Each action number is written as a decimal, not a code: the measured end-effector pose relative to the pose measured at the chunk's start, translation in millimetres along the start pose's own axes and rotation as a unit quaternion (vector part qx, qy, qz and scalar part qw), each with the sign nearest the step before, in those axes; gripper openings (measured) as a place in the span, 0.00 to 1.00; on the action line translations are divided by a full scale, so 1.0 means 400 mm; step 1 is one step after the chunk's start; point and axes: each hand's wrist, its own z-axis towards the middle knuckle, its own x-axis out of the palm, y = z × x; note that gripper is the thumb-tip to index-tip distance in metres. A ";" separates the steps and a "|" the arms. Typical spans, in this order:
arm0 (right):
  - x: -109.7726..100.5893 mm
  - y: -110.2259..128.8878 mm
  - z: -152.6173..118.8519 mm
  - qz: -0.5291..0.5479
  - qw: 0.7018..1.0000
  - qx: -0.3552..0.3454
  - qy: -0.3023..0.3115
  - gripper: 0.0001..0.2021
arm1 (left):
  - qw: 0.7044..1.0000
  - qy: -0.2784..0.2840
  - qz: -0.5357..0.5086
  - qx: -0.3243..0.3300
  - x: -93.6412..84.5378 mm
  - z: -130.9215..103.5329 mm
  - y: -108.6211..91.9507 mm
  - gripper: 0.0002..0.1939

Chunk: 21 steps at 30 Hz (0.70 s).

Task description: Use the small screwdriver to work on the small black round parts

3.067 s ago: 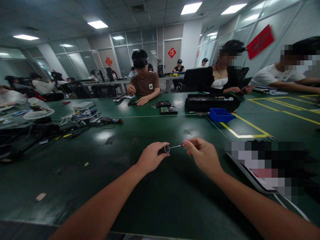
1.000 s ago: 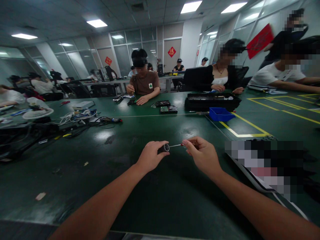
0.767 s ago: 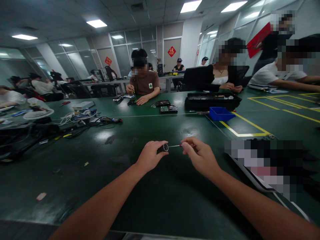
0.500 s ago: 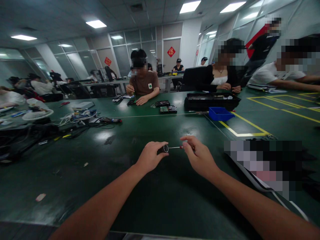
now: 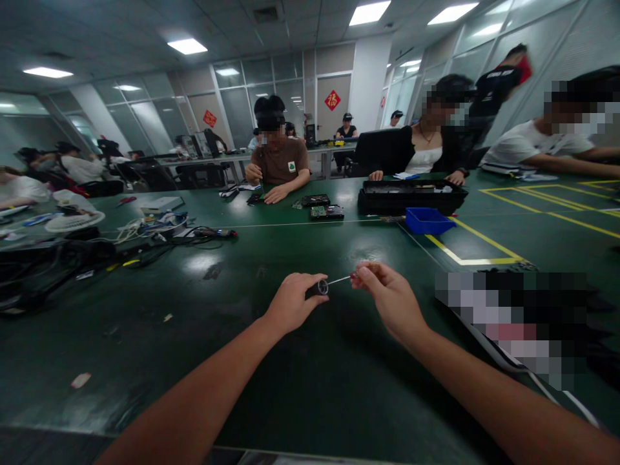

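Above the green table, my left hand (image 5: 294,301) pinches a small dark round part (image 5: 322,287) between thumb and fingers. Its ringed end faces toward me and to the right. My right hand (image 5: 385,290) is closed on the red handle of a thin screwdriver (image 5: 340,279), and most of that handle is hidden by the fingers. The metal shaft slants slightly down to the left and its end meets the dark part. Whether the tip sits inside or against it, I cannot tell.
The green table (image 5: 271,252) spreads ahead. A blue bin (image 5: 429,221) and a black tray (image 5: 411,199) stand farther back, with circuit boards (image 5: 327,212) to their left. Cables (image 5: 159,242) lie at left. A co-worker in brown (image 5: 281,161) sits opposite.
My right hand has rolled its fingers on the handle, which is now raised, so the shaft slants more. My left hand holds nearly still. Across the table, a co-worker's hands have moved apart.
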 end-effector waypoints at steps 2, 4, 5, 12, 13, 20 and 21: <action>-0.005 -0.008 0.015 0.094 0.993 0.075 -0.011 0.13 | 1.000 -0.010 0.006 0.019 -0.005 0.003 -0.002 0.21; -0.012 -0.016 0.025 0.118 0.986 0.113 -0.026 0.13 | 1.000 -0.004 0.025 0.018 -0.006 0.006 0.001 0.20; -0.014 -0.019 0.029 0.117 0.986 0.110 -0.040 0.13 | 0.999 0.004 0.033 0.007 -0.004 0.007 0.005 0.19; -0.012 -0.025 0.024 0.046 0.994 0.049 -0.086 0.14 | 0.999 0.012 0.011 -0.038 0.006 0.007 0.021 0.19; -0.011 -0.024 0.023 0.044 0.994 0.039 -0.092 0.14 | 0.999 0.004 -0.003 -0.046 0.005 0.006 0.017 0.18; -0.020 0.019 0.007 0.001 0.987 -0.088 -0.137 0.10 | 0.994 0.025 -0.071 -0.078 -0.005 -0.002 -0.024 0.18; -0.022 0.029 0.004 -0.012 0.984 -0.108 -0.143 0.10 | 0.994 0.036 -0.073 -0.077 -0.004 -0.003 -0.031 0.19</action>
